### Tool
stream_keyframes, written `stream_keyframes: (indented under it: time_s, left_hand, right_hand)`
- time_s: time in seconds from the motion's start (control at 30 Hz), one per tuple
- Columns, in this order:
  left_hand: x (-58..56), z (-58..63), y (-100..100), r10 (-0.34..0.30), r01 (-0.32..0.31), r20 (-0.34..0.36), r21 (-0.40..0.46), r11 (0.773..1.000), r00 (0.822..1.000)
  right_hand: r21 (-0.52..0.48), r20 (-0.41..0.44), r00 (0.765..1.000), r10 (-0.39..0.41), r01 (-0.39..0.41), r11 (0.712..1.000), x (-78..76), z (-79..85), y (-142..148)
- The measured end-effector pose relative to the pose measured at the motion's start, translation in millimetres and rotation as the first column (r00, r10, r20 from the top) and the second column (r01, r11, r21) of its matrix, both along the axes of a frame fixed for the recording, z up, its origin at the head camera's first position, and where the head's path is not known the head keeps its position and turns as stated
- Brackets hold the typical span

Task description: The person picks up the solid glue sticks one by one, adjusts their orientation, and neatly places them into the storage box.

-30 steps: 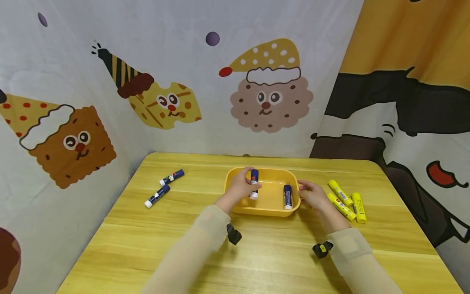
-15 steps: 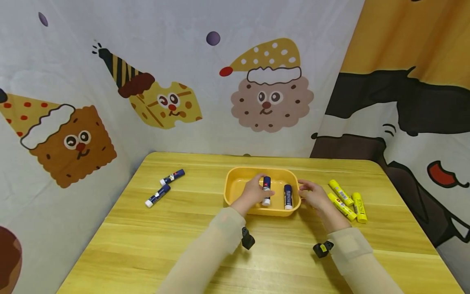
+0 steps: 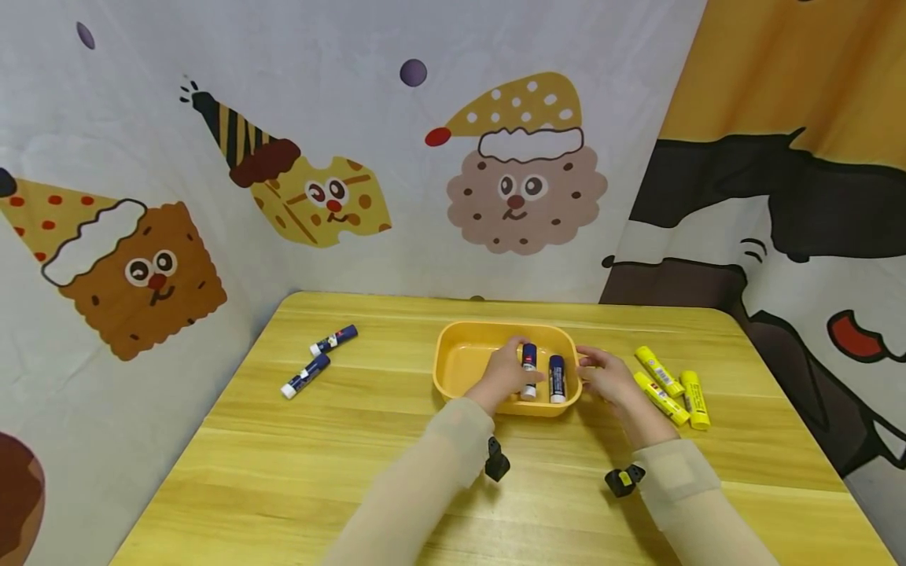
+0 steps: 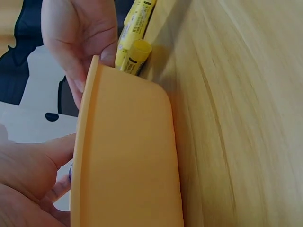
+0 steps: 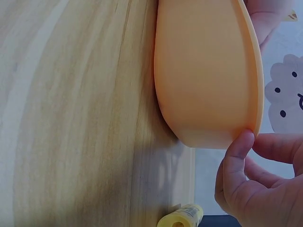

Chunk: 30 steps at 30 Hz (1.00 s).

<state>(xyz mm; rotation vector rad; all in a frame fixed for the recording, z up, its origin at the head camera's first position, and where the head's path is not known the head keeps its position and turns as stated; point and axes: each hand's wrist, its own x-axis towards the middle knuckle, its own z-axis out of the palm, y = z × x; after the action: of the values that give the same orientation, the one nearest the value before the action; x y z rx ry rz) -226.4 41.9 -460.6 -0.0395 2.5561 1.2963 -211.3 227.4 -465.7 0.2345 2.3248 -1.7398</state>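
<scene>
My left hand [image 3: 501,377] holds a blue glue stick with a white end [image 3: 529,358] between thumb and fingers, inside the orange plastic tray [image 3: 463,363]. Just right of it, a second blue glue stick [image 3: 557,381] lies in the tray by the right wall. At the tray's right end my right hand [image 3: 607,379] pinches the rim, seen closely in the right wrist view, where the thumb and fingers [image 5: 238,144] meet the edge. The tray's wall [image 4: 128,151] hides most of the held glue stick in the left wrist view.
Three yellow glue sticks [image 3: 695,399] lie on the wooden table [image 3: 566,503], right of my right hand. Two more blue glue sticks [image 3: 306,376] lie at the table's left. A printed cloth [image 3: 340,267] hangs behind the table.
My left hand has moved right and slightly down with the blue glue stick, from the tray's left part to beside the other stick. The right hand stays at the rim.
</scene>
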Motion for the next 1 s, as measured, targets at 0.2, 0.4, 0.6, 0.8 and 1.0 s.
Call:
stream_keyframes:
  time_s: [0.2, 0.4, 0.6, 0.8, 1.0]
  left_hand:
    - [1.3, 0.7, 11, -0.013, 0.014, 0.011, -0.058, 0.998, 1.000]
    - [2.4, -3.3, 20, -0.029, 0.029, -0.003, -0.119, 0.992, 1.000]
    - [2.6, -7.4, 24, -0.035, 0.030, -0.028, -0.149, 0.988, 0.999]
    - [0.5, -9.7, 26, -0.010, 0.007, -0.016, -0.169, 0.986, 1.000]
    - [-0.4, -8.8, 27, -0.015, 0.014, -0.005, -0.163, 0.987, 1.000]
  right_hand:
    - [0.013, 0.007, 1.000, 0.007, -0.007, 1.000, 1.0, 2.4, 0]
    - [0.011, 0.005, 1.000, 0.005, -0.005, 1.000, 1.9, 2.6, 0]
    - [0.003, -0.003, 1.000, 0.003, -0.003, 1.000, 1.9, 3.9, 0]
    - [-0.004, -0.008, 1.000, 0.002, -0.002, 1.000, 2.4, 3.8, -1]
    - [-0.002, 0.001, 1.000, -0.004, 0.004, 1.000, 2.9, 5.2, -2]
